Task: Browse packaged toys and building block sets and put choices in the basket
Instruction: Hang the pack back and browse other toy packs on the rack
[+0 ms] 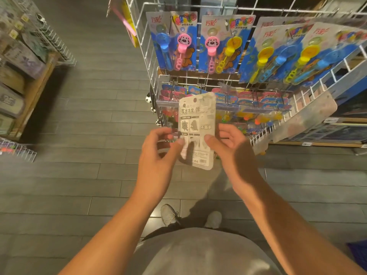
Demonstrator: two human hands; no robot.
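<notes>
A person stands at a wire display rack and holds a pale carded toy package upright at centre, printed back toward them. The left hand pinches its edge at 9 o'clock; the right hand grips the edge at 3 o'clock. Bubble wand packs hang at 12 o'clock. This looks like the browsing step. No basket is visible, so the next move calls for finding it.

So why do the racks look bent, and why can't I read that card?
Head view: the wide-angle lens bows the wire rack and floorboards; the card, pinched by the left hand and right hand, is washed out and slightly blurred; the edges are softer.
</notes>
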